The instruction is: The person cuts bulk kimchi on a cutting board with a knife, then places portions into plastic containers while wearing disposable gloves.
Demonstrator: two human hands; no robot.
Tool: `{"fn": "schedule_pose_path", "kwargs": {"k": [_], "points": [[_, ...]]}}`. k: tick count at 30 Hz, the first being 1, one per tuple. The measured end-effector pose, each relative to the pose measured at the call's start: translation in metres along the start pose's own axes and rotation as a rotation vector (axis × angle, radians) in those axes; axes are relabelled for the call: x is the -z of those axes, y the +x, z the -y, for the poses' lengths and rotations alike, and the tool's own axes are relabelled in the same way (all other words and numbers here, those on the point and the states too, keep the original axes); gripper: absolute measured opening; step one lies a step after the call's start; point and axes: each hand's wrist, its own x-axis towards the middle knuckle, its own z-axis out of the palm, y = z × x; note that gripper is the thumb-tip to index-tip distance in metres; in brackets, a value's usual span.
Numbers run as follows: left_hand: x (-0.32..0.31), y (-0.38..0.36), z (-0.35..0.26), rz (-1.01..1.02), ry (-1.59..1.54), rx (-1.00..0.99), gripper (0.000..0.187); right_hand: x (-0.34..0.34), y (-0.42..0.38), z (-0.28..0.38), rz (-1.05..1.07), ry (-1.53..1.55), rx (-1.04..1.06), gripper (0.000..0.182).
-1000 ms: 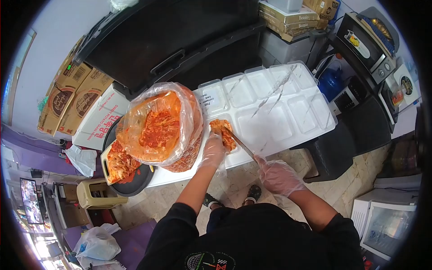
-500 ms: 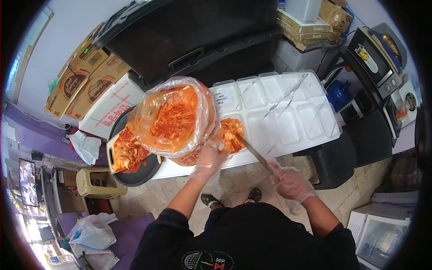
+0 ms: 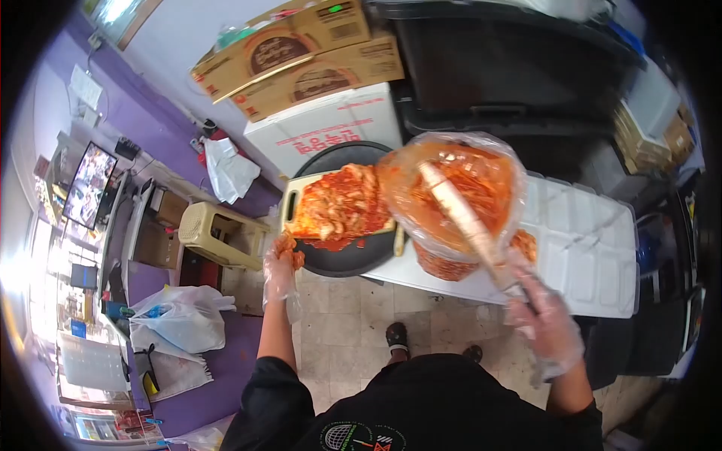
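My left hand, in a clear plastic glove, closes on a clump of kimchi. It is beside the lower left edge of a cutting board heaped with more chopped kimchi. The board rests on a round black tray. My right hand, also gloved, grips a knife, its blade blurred and pointing up-left across the large plastic bag of kimchi. Some kimchi shows in a clear container behind the blade, partly hidden by the bag and my right hand.
Rows of clear plastic containers cover the right of the white table. Cardboard boxes and a white box stand behind the tray. A beige stool is at the left, above a white plastic bag.
My view has turned left. My left hand has moved from the container beside the bag to the board, now with kimchi in it. The knife has come up over the bag.
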Motion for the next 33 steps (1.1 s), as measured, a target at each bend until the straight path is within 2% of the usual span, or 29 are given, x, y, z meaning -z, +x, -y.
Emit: {"fn": "schedule_pose_path", "kwargs": {"k": [2, 3, 4, 5, 7, 8, 10, 13, 14, 15, 17, 18, 21, 22, 23, 25, 26, 27, 29, 31, 33], "points": [[0.009, 0.029, 0.000, -0.054, -0.026, 0.033, 0.045, -0.061, 0.043, 0.006, 0.137, -0.091, 0.323, 0.049], [0.017, 0.045, 0.003, -0.093, -0.047, 0.071, 0.049, -0.097, 0.066, 0.000, 0.135, -0.125, 0.398, 0.051], [0.030, 0.070, 0.018, -0.030, 0.010, 0.066, 0.055, -0.133, 0.086, -0.007, 0.132, -0.159, 0.472, 0.052], [0.029, 0.079, 0.013, -0.036, 0.004, 0.066, 0.055, -0.163, 0.102, -0.008, 0.137, -0.165, 0.475, 0.052], [0.009, 0.095, 0.003, 0.019, 0.215, 0.129, 0.062, -0.212, 0.123, -0.003, 0.151, -0.089, 0.293, 0.055], [0.010, 0.114, 0.012, 0.023, 0.212, 0.134, 0.062, -0.225, 0.127, 0.003, 0.150, -0.094, 0.288, 0.055], [0.009, 0.147, 0.036, 0.137, 0.374, 0.109, 0.067, -0.244, 0.133, 0.010, 0.194, -0.298, 0.135, 0.060], [-0.012, 0.159, 0.040, 0.183, 0.254, 0.230, 0.070, -0.266, 0.136, 0.007, 0.117, -0.288, 0.151, 0.062], [-0.028, 0.142, 0.012, 0.226, 0.103, 0.348, 0.078, -0.271, 0.137, 0.010, 0.148, -0.341, 0.131, 0.064], [-0.025, 0.157, 0.031, 0.235, 0.099, 0.353, 0.078, -0.277, 0.139, 0.009, 0.144, -0.346, 0.122, 0.064], [-0.018, 0.189, 0.083, 0.527, 1.016, -0.334, 0.087, -0.295, 0.146, 0.001, 0.150, -0.310, 0.137, 0.067], [-0.031, 0.181, 0.072, 0.533, 1.009, -0.335, 0.087, -0.300, 0.150, 0.002, 0.174, -0.278, 0.119, 0.067], [-0.094, 0.126, 0.000, 0.473, 0.275, 0.254, 0.101, -0.313, 0.163, 0.004, 0.158, -0.141, 0.132, 0.065], [-0.095, 0.140, 0.019, 0.425, 0.383, 0.162, 0.104, -0.310, 0.165, 0.012, 0.175, -0.163, 0.100, 0.065], [-0.090, 0.146, 0.039, 0.434, 0.382, 0.161, 0.104, -0.310, 0.168, 0.013, 0.168, -0.164, 0.095, 0.065], [-0.089, 0.132, 0.016, 0.595, 0.053, 0.252, 0.119, -0.311, 0.175, 0.014, 0.230, -0.187, 0.071, 0.065], [-0.088, 0.129, 0.004, 0.628, 0.022, 0.312, 0.120, -0.310, 0.178, 0.016, 0.227, -0.185, 0.067, 0.065], [-0.082, 0.138, 0.021, 0.630, 0.024, 0.315, 0.120, -0.307, 0.180, 0.020, 0.229, -0.178, 0.084, 0.064], [-0.070, 0.160, 0.070, 0.578, 0.274, 0.143, 0.113, -0.306, 0.180, 0.018, 0.237, -0.171, 0.098, 0.063], [-0.067, 0.144, 0.045, 0.581, 0.271, 0.160, 0.112, -0.299, 0.180, 0.009, 0.079, -0.151, 0.283, 0.066], [-0.062, 0.146, 0.038, 0.586, 0.266, 0.175, 0.110, -0.282, 0.176, 0.011, 0.060, -0.193, 0.245, 0.067]]}}
